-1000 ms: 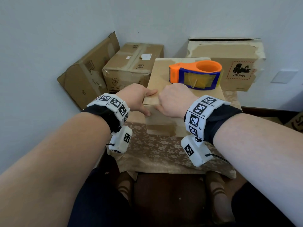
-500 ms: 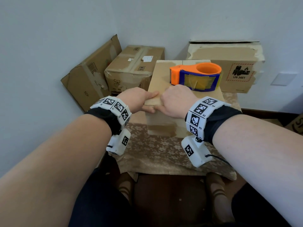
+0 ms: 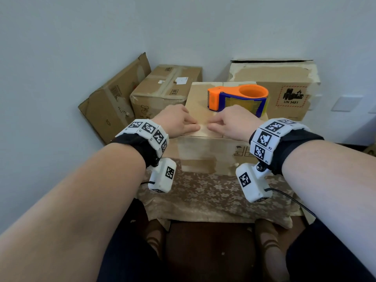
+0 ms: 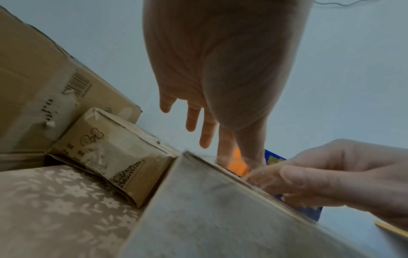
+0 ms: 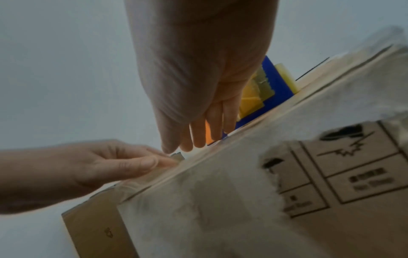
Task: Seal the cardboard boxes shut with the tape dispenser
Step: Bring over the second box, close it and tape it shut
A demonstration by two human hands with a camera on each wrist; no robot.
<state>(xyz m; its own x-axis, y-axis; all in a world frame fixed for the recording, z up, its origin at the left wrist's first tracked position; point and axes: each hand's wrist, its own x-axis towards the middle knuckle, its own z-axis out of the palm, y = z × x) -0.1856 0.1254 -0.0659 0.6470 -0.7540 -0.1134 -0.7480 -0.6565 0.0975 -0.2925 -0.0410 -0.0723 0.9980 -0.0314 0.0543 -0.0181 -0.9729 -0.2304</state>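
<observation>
Both hands have drawn apart on top of the box [image 3: 201, 102]: the left hand [image 3: 175, 121] and right hand [image 3: 234, 122], earlier bunched together gripping the near flap edge, now lie with fingers stretched flat toward each other, and the flap sits lower.

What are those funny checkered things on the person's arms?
Each bare forearm wears a black wristband under a white bracelet of blocks printed with black square codes: left wrist, right wrist. A small white camera box hangs below each; the right one trails a thin black cable.
</observation>
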